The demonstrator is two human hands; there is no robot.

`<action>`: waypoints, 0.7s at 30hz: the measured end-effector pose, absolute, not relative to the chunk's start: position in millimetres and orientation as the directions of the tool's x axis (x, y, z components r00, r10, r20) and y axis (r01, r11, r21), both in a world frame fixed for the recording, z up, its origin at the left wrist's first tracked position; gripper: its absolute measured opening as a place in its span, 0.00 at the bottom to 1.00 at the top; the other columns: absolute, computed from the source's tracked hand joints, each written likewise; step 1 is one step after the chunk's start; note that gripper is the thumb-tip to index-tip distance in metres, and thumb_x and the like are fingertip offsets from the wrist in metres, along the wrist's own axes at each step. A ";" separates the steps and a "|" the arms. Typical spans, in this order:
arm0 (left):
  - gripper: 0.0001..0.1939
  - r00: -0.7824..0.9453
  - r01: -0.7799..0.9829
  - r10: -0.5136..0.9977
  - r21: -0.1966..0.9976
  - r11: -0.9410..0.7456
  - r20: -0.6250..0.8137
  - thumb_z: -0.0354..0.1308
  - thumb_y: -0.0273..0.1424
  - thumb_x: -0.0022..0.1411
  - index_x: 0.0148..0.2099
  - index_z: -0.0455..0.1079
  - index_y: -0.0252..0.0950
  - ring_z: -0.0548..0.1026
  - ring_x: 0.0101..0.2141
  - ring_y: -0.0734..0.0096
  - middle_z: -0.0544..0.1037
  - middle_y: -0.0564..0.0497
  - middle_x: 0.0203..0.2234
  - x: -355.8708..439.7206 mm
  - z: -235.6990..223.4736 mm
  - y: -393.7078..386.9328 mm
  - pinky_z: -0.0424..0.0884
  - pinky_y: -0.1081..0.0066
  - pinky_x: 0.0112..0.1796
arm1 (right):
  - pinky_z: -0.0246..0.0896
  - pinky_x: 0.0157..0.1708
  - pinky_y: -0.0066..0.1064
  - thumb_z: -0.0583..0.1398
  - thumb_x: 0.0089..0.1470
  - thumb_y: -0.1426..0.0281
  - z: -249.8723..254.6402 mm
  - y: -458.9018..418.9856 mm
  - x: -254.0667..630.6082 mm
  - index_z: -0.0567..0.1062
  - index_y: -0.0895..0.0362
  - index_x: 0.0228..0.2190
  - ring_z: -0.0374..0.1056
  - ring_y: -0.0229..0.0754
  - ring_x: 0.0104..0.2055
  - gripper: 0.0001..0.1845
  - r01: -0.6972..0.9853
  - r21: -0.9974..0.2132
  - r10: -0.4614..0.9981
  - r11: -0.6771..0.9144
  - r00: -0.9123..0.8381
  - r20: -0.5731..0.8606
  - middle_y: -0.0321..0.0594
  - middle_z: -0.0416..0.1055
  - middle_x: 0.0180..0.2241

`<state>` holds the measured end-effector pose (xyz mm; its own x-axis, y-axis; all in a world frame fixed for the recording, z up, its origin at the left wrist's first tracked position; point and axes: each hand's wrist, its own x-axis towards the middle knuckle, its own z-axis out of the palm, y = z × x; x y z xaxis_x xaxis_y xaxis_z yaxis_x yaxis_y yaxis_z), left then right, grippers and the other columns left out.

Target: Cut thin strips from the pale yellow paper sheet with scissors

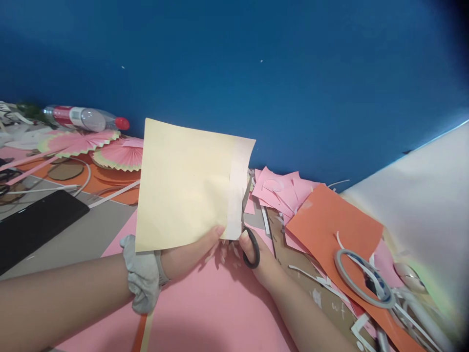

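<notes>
My left hand [200,249] grips a pale yellow sheet of paper [183,186] by its lower edge, thumb in front and the other fingers hidden behind. A white strip [236,195] runs down the sheet's right side. My right hand [262,256] is closed on a pair of scissors [252,248], its thumb through the black handle loop. One blade rises along the right edge of the paper; whether it is cutting I cannot tell. Beneath both hands lies a large pink sheet [220,303], with small pale scraps [223,252] just under the fingers.
At left are a black phone [40,225], pink folded paper fans [120,155] and a plastic bottle [86,117] on its side. To the right lie pink paper pieces [278,188], orange paper [333,217], a tape roll [342,274] and brown cardboard [293,278]. A blue wall [234,73] stands behind.
</notes>
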<state>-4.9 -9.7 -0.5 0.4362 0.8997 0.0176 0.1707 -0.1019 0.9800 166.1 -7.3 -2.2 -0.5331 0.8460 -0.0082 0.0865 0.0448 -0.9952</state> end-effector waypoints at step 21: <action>0.18 0.303 0.281 0.951 0.959 -0.033 -0.056 0.46 0.43 0.63 0.30 0.71 0.40 0.72 0.42 0.66 0.77 0.53 0.35 -7.8 -1.5 -13.7 0.61 0.67 0.52 | 0.53 0.23 0.29 0.44 0.57 0.49 6.9 -8.4 164.7 0.70 0.59 0.29 0.56 0.35 0.21 0.29 0.175 -0.984 0.862 0.045 -0.504 -0.050 0.37 0.67 0.23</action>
